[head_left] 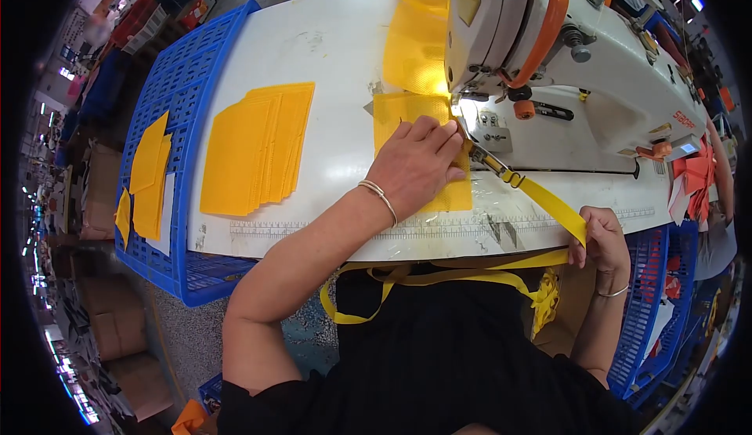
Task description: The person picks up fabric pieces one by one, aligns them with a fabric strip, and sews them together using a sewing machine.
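My left hand point(419, 161) lies on a yellow fabric piece point(450, 197) beside the needle area of a white sewing machine point(611, 74), its fingers bent and close together. My right hand point(601, 239) pinches a yellow strip point(554, 206) at the table's front edge. From there the strip runs up to a metal guide point(492, 162) by the machine's foot. More of the strip hangs in loops over my lap. Behind the needle, another yellow fabric piece point(417, 43) lies lit by the machine's lamp.
A fanned stack of yellow pieces point(254, 149) lies on the white table point(337, 59), left of my left hand. Blue crates point(196, 82) stand at the left, one holding yellow pieces; another crate point(638, 302) is at the lower right. A ruler strip runs along the front edge.
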Tool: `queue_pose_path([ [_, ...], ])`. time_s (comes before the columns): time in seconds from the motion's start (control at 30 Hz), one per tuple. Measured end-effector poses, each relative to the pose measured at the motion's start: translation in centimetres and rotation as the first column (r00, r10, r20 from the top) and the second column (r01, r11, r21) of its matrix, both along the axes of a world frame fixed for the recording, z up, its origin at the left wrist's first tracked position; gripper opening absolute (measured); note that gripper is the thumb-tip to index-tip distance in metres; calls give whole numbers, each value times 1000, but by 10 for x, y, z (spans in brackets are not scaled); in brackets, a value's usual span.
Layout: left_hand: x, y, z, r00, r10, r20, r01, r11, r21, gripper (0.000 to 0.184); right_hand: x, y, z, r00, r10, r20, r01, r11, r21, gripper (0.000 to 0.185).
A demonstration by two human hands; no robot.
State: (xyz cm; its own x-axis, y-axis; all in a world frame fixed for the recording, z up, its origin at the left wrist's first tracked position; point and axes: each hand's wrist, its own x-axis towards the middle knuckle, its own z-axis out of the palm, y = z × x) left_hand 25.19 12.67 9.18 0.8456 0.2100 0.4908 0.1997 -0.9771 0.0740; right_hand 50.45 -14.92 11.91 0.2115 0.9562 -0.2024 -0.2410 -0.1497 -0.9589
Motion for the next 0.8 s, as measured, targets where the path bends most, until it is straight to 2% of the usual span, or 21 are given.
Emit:
queue_pose_path([
  [0.2,0,2,-3,999,-17,30,18,999,-32,37,0,0,0,1000,0,11,0,1000,-6,35],
  [0.37,-1,0,0,999,24,-31,-26,998,-60,35,1,-1,0,998,25,59,-25,1000,-11,39],
  [0.5,-1,4,-3,998,-28,54,28,1000,10,32,1,-1,0,998,19,53,-19,1000,-5,39],
  [0.8,-1,5,-2,999,-16,45,16,1000,-9,29,1,-2,-1,999,25,47,-25,1000,6,37],
])
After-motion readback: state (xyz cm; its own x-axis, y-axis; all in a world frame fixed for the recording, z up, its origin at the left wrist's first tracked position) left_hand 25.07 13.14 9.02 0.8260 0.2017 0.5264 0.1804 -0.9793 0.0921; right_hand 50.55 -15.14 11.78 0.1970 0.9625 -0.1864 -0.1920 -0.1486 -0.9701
